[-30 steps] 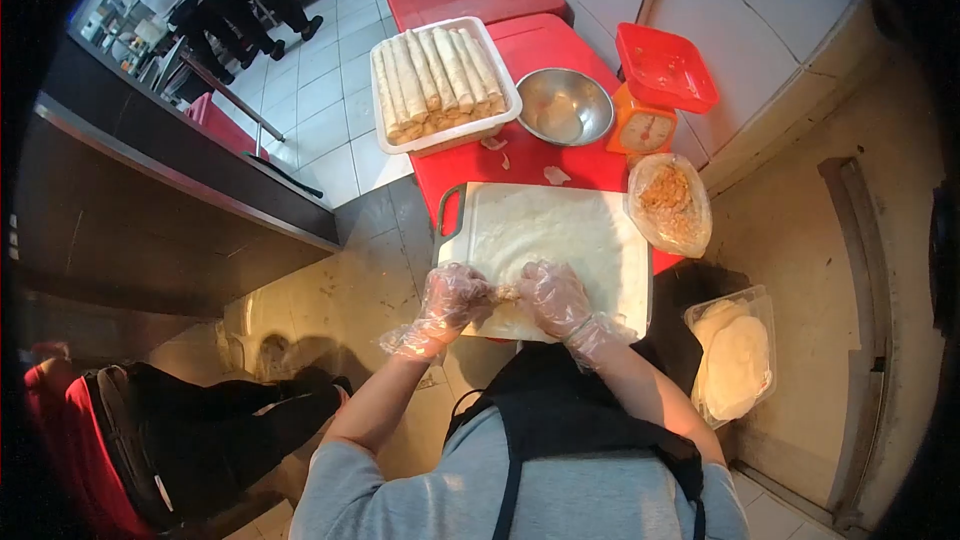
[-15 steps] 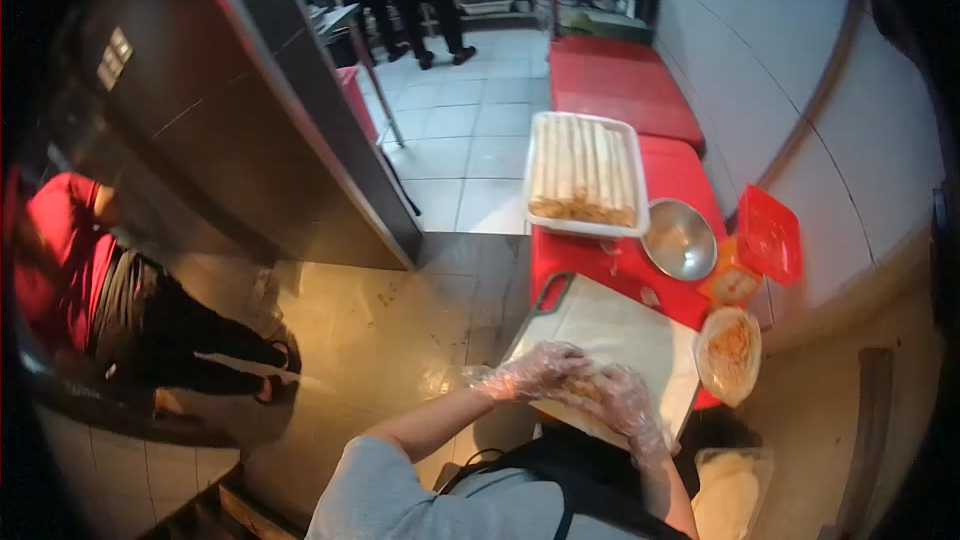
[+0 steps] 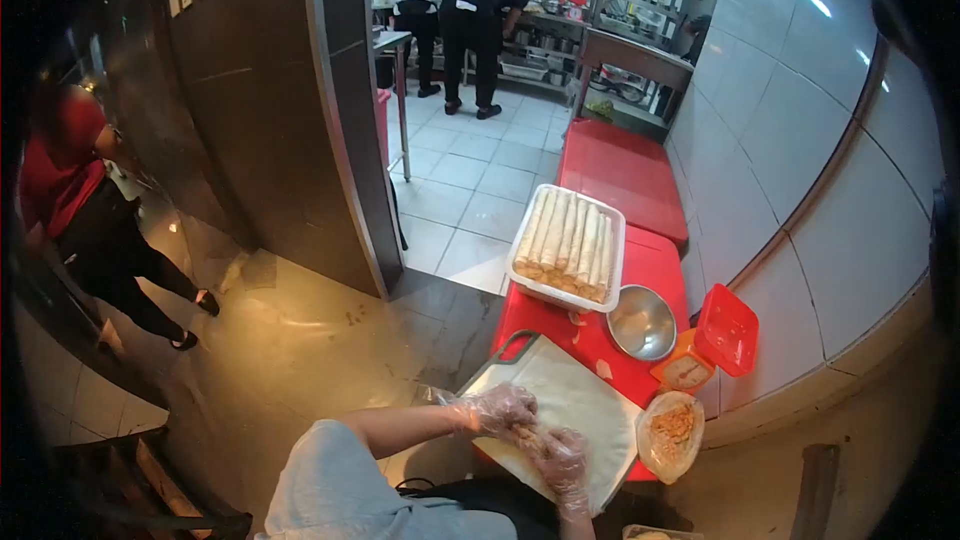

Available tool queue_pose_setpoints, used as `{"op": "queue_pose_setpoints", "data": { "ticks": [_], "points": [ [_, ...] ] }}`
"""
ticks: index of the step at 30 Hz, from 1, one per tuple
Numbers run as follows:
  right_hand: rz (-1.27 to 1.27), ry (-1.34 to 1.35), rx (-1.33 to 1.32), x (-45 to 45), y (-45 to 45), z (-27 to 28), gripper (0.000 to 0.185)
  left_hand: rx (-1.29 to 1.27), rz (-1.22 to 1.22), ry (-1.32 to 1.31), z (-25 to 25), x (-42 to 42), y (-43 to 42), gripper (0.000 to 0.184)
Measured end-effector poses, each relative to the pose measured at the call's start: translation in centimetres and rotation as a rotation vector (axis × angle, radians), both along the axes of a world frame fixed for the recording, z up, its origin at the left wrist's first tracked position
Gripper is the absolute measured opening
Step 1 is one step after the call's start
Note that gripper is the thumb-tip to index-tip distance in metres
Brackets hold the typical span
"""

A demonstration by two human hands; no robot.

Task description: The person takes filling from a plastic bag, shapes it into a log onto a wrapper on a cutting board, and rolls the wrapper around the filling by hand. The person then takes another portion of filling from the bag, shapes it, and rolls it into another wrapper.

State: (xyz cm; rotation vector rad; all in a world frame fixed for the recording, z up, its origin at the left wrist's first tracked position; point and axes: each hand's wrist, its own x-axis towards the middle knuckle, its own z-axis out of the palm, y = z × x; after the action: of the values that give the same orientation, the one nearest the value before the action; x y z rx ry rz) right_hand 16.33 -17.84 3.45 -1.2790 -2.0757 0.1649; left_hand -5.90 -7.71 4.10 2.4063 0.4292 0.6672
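We seem to be shaping the filling (image 3: 527,434), with our gloved left hand (image 3: 500,407) and right hand (image 3: 561,462) curled mostly closed around its ends, near the cutting board's (image 3: 502,370) close edge, where the next move calls for light, even finger pressure.

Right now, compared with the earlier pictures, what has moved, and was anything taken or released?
The view swung up and left, leaving the container of pale sheets barely visible at the bottom. The left hand and right hand still hold food in their fingers over the cutting board; I see nothing released. The tray of rolls, metal bowl and scale stayed in place.
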Motion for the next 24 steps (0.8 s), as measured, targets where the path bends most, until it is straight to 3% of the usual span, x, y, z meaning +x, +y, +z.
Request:
{"op": "queue_pose_setpoints", "data": {
  "ticks": [24],
  "points": [
    [-0.029,0.031,0.026,0.3,0.0,-1.5,0.024,0.104,0.015,-0.004,0.0,0.5,-0.3,0.035]
  ]
}}
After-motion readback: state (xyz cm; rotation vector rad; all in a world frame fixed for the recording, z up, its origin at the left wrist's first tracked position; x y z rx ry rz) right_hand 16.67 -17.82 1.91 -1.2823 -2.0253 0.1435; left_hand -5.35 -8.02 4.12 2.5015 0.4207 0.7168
